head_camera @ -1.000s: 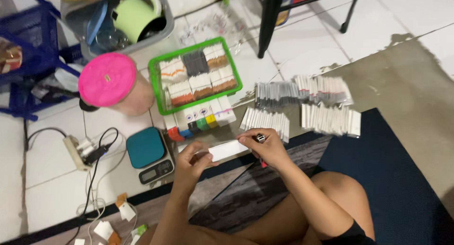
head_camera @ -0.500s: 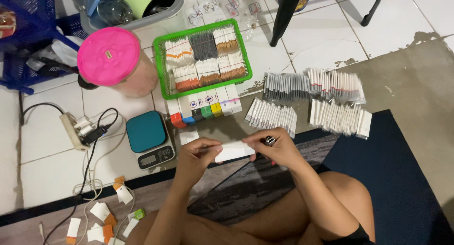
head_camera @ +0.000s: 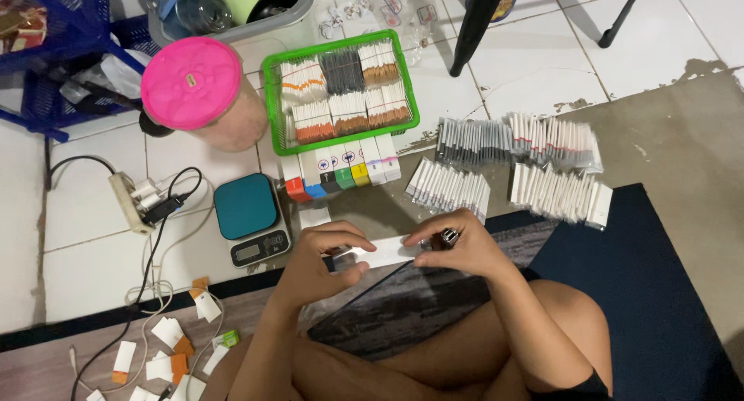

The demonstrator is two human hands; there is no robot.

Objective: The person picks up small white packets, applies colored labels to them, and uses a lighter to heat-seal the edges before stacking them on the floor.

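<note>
Tiles, white and glossy, fill the left of the frame, where a blue wire rack [head_camera: 46, 52] is cut off at the upper-left edge. Below it a white power strip [head_camera: 128, 203] trails black cables, and paper scraps [head_camera: 167, 347] in white and orange litter the lower left. A round jar with a smooth pink lid [head_camera: 203, 82] stands beside a green plastic basket [head_camera: 271, 106] of mesh-like walls, packed with bundled thin packets; a row of small coloured boxes [head_camera: 341, 172] lines its lower side. A teal-topped kitchen scale [head_camera: 250, 219] sits just left of centre; its display is too small to read.

At centre the left hand [head_camera: 318, 265] pinches one end of a flat white packet [head_camera: 384, 251], fingers curled around it. The right hand [head_camera: 457, 250] grips the other end, also holding a small dark metallic object [head_camera: 448, 236] that I cannot identify. The packet lies between both hands, above the bare knees.

Rightward, fanned stacks of white packets [head_camera: 542, 168] rest on grey concrete, beside a dark blue mat [head_camera: 659, 292]. Black chair legs [head_camera: 480, 21] are cut off at the top.
</note>
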